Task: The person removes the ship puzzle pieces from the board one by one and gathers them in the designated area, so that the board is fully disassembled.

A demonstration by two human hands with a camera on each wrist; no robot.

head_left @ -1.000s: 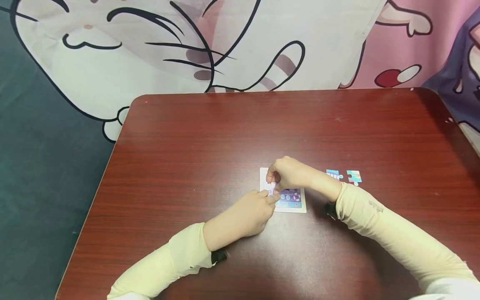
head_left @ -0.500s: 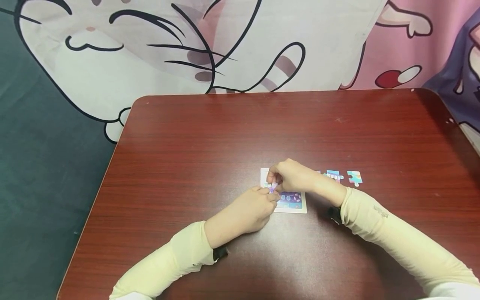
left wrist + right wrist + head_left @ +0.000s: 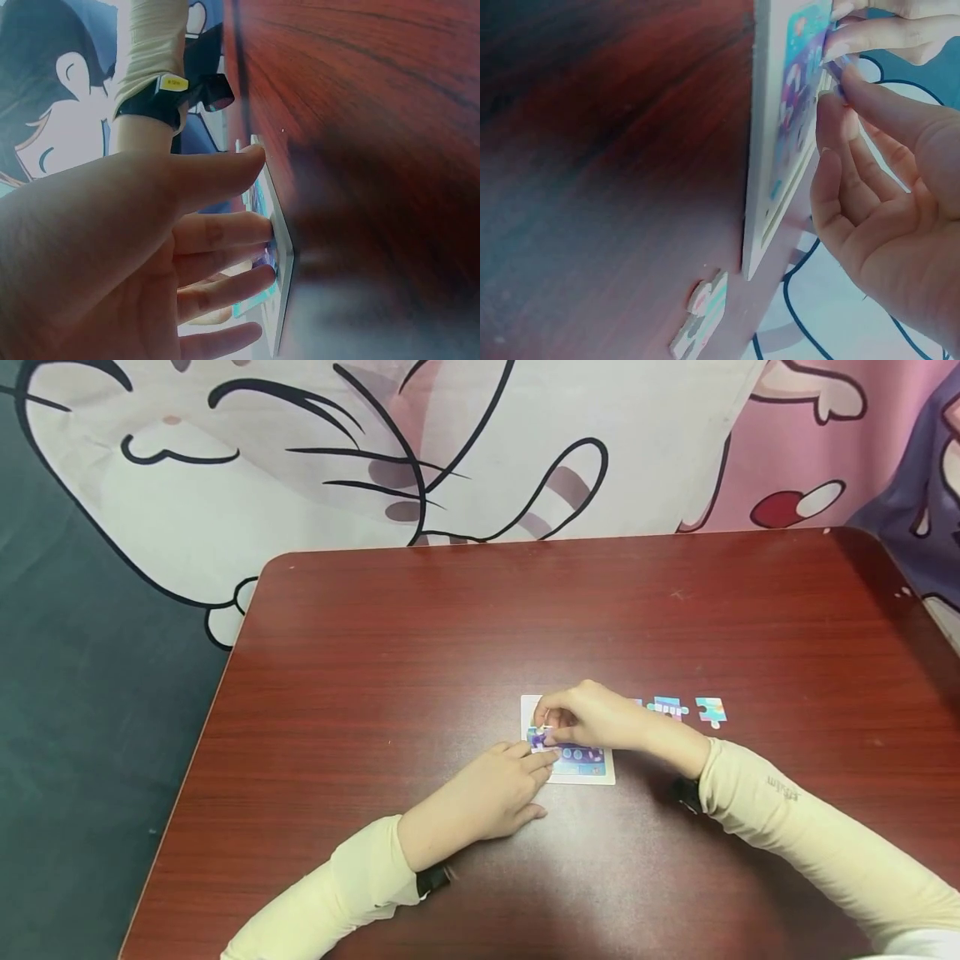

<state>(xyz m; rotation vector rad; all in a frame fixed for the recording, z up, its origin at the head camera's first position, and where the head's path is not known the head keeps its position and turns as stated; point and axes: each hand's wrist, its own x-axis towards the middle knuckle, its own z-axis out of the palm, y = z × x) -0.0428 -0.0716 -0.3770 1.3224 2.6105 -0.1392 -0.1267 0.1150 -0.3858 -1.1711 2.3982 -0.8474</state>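
The right hand [image 3: 596,717] pinched a puzzle piece [image 3: 837,67], seemingly mid-fitting and next needing pressing flat, while the left hand [image 3: 497,789], straight-fingered, touched the board [image 3: 609,777].

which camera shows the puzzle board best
The head view: it looks down on the puzzle board, showing its pale rim and printed picture, though the left hand and right hand cover part. The right wrist view has it steeply slanted and cropped; the left wrist view, mostly its edge behind the fingers.
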